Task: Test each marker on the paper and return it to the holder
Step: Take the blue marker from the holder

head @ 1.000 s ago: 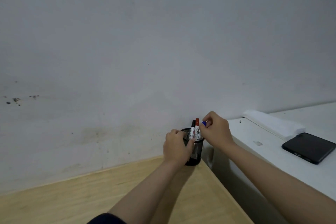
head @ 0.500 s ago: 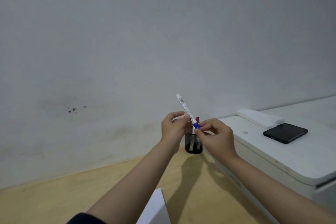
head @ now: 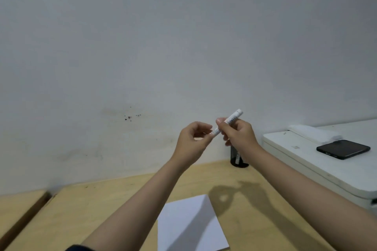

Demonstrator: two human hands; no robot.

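A white marker [head: 230,121] is held in the air above the desk, tilted up to the right. My right hand [head: 239,135] is closed around its barrel. My left hand [head: 191,142] pinches its lower left end, and the fingers hide the cap there. The black mesh holder [head: 234,156] stands at the desk's back edge, mostly hidden behind my right wrist, with a white marker barrel showing inside. A white sheet of paper [head: 191,224] lies on the wooden desk [head: 102,206] below my arms.
A white appliance [head: 306,165] stands to the right of the desk, with a black phone [head: 343,149] and a folded white cloth [head: 314,133] on top. A grey wall runs close behind. A gap splits the desk at the far left.
The marker came out of the holder and was turned over, so its free end now points up right. Both hands moved up and toward me, away from the holder. The paper came into view.
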